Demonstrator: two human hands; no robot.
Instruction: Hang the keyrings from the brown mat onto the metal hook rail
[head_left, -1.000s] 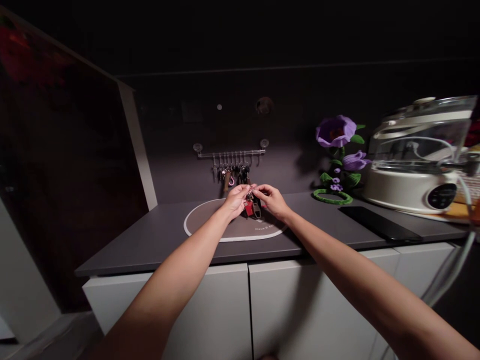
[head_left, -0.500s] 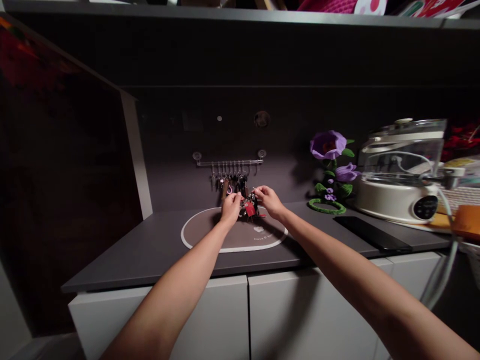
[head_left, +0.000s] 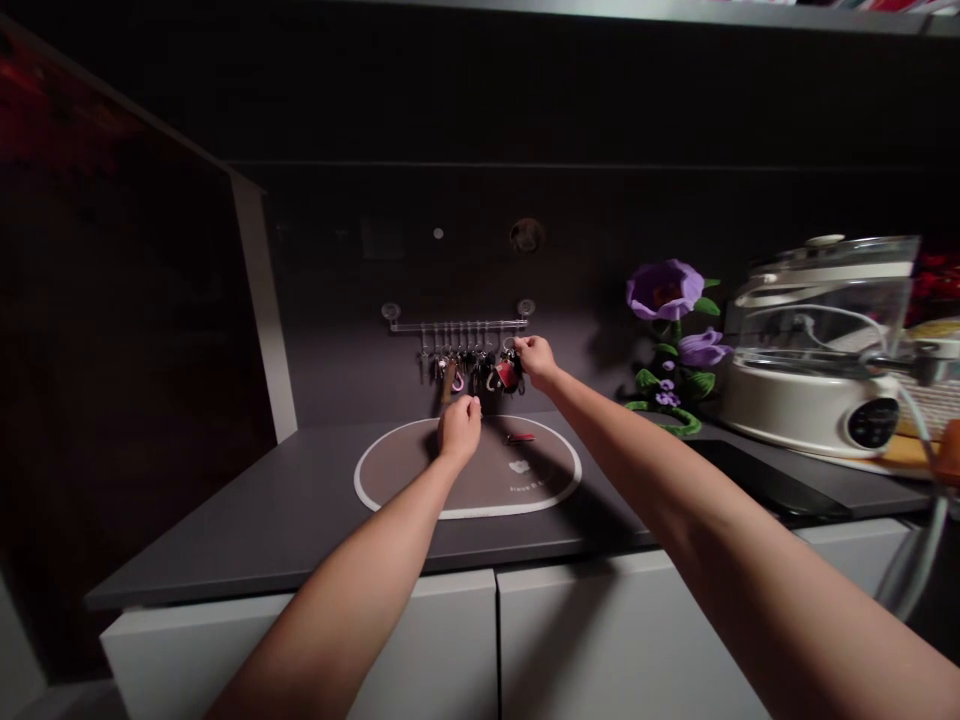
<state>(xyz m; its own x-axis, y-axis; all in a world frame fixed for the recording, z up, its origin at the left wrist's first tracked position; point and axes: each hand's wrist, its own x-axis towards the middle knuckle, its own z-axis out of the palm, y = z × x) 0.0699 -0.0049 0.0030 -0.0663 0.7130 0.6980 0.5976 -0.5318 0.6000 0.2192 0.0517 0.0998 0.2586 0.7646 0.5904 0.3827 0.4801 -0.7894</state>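
A bunch of keys [head_left: 505, 376] with a red tag hangs from the fingertips of my right hand [head_left: 538, 361], which is closed on its ring just below the right end of the wall rail [head_left: 461, 326]. My left hand [head_left: 460, 428] is curled closed above the oval mat, lower than the rail. Whether anything is inside its fingers is hidden. Several other key bunches [head_left: 469, 362] hang on the rail's hooks between and above my hands. On the brown mat [head_left: 405, 470] with a white border lies a small red object [head_left: 520, 438].
Purple artificial flowers [head_left: 666, 290] with a green base stand to the right. Beyond them is a white appliance [head_left: 802, 400] with a clear top and a cable. A flat black object [head_left: 772, 480] lies on the counter [head_left: 262, 530]. A shelf [head_left: 570, 12] overhangs.
My right hand has lifted the key bunch from above the mat up to the rail. My left hand has come away from the keys and sits slightly lower. The camera view has shifted slightly.
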